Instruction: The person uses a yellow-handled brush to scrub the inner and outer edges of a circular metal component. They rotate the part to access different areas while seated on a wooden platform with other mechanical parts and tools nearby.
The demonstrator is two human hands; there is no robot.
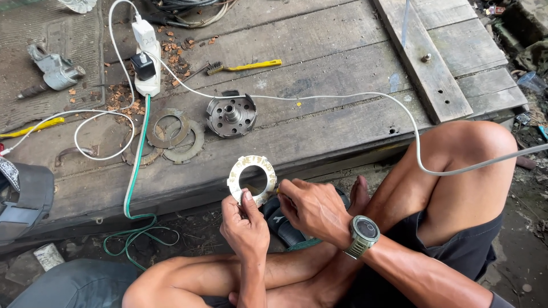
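— Pale ring [252, 178], what is it and where?

— A clutch-type disc, I judge, raised over the plank edge [171, 191]. My left hand [244, 223] pinches its lower rim; my right hand [311, 208] closes fingertips on its side.

— Step?

— Inspecting it. Next calls for turning it carefully; worn discs [171, 137] lie near the hub [231, 116].

Left hand [244, 225] pinching pale ring plate [252, 179], right hand [313, 210] touching its edge

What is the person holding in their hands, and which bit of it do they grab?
A flat pale ring. The left hand pinches its lower rim, and the right hand touches the rim at the lower right.
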